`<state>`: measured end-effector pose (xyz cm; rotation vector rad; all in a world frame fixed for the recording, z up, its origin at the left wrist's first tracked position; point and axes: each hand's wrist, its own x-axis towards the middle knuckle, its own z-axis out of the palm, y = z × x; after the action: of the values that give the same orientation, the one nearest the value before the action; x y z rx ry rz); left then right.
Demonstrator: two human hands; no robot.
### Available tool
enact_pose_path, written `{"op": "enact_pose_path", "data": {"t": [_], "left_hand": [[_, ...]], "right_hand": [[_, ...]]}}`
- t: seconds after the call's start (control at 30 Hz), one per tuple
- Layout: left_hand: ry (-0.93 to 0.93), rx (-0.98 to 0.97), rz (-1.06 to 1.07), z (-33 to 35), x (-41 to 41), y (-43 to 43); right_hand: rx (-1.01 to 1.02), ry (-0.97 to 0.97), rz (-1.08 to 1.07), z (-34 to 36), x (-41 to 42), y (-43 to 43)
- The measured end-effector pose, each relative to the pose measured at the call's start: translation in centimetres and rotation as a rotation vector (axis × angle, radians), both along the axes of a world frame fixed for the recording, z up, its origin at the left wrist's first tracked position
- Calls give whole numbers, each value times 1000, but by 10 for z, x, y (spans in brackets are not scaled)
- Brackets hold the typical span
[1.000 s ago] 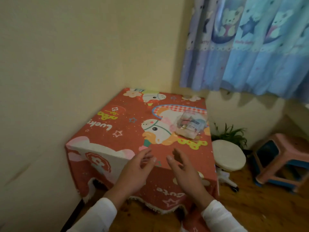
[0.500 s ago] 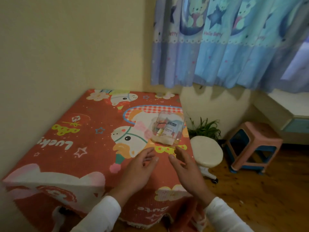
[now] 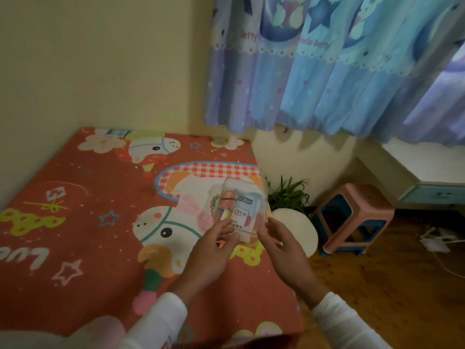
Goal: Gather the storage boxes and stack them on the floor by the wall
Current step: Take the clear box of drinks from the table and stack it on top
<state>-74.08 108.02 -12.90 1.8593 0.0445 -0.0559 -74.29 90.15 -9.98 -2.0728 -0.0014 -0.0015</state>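
Note:
A small clear plastic storage box [image 3: 241,205] with colourful packets inside lies on the red cartoon tablecloth [image 3: 100,222], close to the table's right edge. My left hand [image 3: 211,250] reaches its near-left corner, with the fingertips touching the box. My right hand [image 3: 281,248] is at the near-right corner, fingers spread, with the thumb against the box's near edge. The box rests flat on the cloth. Neither hand is closed around it. White sleeves cover both my forearms.
The table stands in a corner against cream walls [image 3: 100,59]. To its right are a round white stool [image 3: 299,227], a green plant [image 3: 289,195], stacked pink and blue plastic stools [image 3: 352,217], a wooden floor [image 3: 390,285] and white cables [image 3: 437,240]. A blue curtain [image 3: 327,66] hangs above.
Both hands have moved forward across the table and now touch the clear box. The view has come closer to the table and turned right.

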Motion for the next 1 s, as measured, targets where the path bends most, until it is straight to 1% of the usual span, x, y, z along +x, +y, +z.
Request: {"op": "enact_pose_path", "data": {"t": [0.27, 0.4, 0.53, 0.67, 0.8, 0.87, 0.93, 1.0], "left_hand": [[76, -62, 28, -22, 22, -3], [151, -71, 69, -34, 27, -9], [242, -65, 122, -50, 35, -25], [302, -92, 232, -60, 48, -50], [377, -198, 433, -68, 62, -79], [406, -227, 517, -71, 68, -92], [409, -317, 625, -72, 78, -106], [399, -447, 682, -72, 86, -117]], "right_hand": [[-31, 23, 21, -4, 39, 3], [-17, 60, 39, -9, 64, 4], [-32, 60, 113, -22, 93, -6], [-67, 85, 156, -35, 139, -30], [-95, 83, 220, -54, 198, -57], [-127, 87, 207, -66, 225, -64], [-163, 71, 221, -82, 252, -71], [-191, 68, 218, -96, 272, -72]]}}
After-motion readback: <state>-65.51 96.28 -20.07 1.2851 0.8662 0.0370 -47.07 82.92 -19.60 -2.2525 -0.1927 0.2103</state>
